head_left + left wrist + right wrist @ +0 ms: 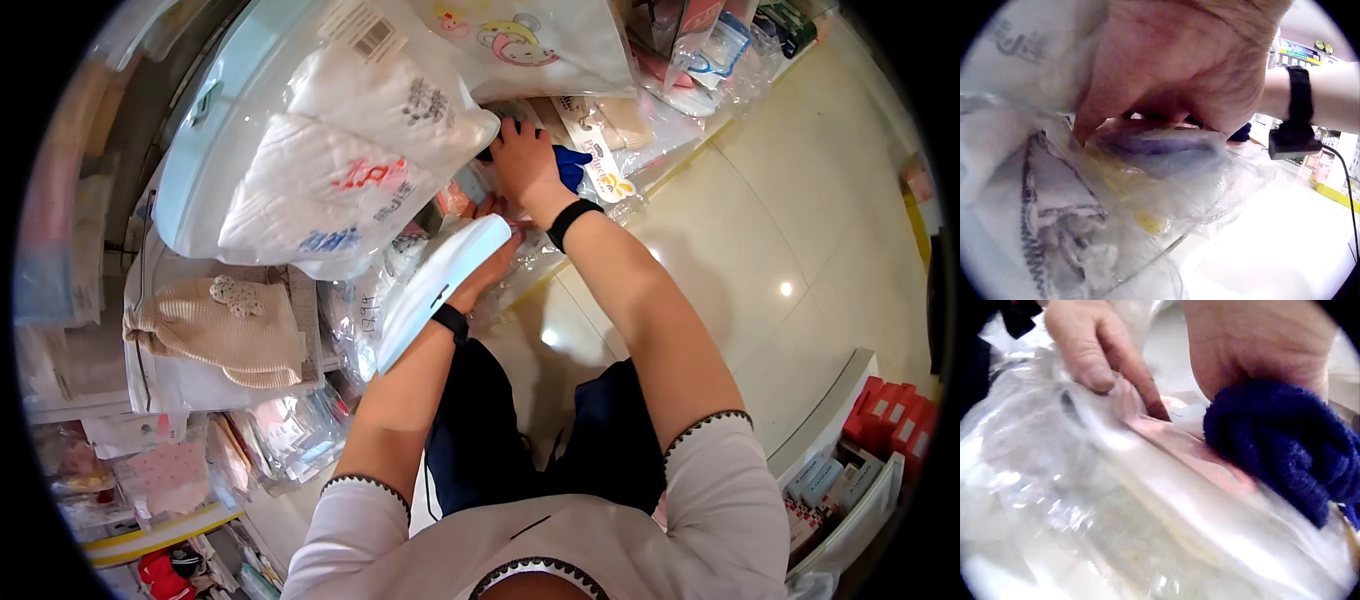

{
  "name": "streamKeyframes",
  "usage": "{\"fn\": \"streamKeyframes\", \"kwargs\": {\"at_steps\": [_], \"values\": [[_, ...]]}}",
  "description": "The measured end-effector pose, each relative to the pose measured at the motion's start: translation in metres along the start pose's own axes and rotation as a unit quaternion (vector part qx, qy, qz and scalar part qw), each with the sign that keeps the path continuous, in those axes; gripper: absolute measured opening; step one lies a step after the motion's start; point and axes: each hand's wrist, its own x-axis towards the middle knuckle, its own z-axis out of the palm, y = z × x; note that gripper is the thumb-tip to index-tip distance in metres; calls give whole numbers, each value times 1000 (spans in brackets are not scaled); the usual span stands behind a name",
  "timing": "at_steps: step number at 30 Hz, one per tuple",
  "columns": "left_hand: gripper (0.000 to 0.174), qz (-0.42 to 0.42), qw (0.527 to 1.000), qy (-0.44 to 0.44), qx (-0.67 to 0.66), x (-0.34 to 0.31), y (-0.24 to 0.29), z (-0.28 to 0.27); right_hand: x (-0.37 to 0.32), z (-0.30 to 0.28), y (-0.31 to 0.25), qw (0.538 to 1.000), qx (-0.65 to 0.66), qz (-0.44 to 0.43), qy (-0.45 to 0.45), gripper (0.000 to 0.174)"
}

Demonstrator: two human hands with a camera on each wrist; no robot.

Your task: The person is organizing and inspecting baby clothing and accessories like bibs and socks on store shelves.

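The left hand point(1094, 350) pinches a pink-tinged fold of a glossy, crinkled clear plastic bag point(1054, 487), which lies below both hands, near a packet of white quilted fabric point(320, 185). A dark blue, looped-pile cloth point(1285, 437) bunches against the right hand point(525, 172) (whether its fingers close round it cannot be told).

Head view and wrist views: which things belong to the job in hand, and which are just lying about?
Likely in the job:
- Dark blue terry cloth, gripped by the right hand
- Clear plastic package with pink contents, pinched by the left hand

Apparently just lying about:
- Beige ribbed-knit garment
- Bright red rectangular boxes
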Motion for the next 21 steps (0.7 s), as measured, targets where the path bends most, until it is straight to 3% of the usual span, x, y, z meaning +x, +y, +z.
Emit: {"fn": "streamKeyframes", "kwargs": {"at_steps": [4, 5, 7, 9, 11, 13, 15, 18, 21], "values": [[59, -75, 994, -41, -69, 1, -2, 8, -40, -9, 11, 997, -13, -70, 28, 24], [53, -66, 990, -16, -124, 0, -4, 9, -52, -13, 14, 996, -19, -86, 34, 23], [44, -89, 985, -62, -133, 4, 3, -6, -77, -25, 17, 994, -32, -102, -3, 27], [42, -36, 995, 4, -97, 3, 3, -10, -103, -47, 21, 994, -11, -105, -32, 29], [45, -51, 996, 27, -69, 3, -17, 20, -119, -73, 36, 970, 148, -17, -191, 25], [35, -193, 930, 91, -299, 1, -29, 22, -137, -80, 63, 936, 326, 89, -99, 30], [22, -293, 803, 197, -480, -1, -34, 13, -146, -102, 77, 901, 369, 220, -48, 36], [22, -255, 854, 173, -418, -3, -45, 0, -144, -134, 81, 808, 501, 296, -94, 37], [21, -95, 925, 4, -369, -20, -34, -14, -137, -161, 68, 695, 621, 308, -190, 37]]}}
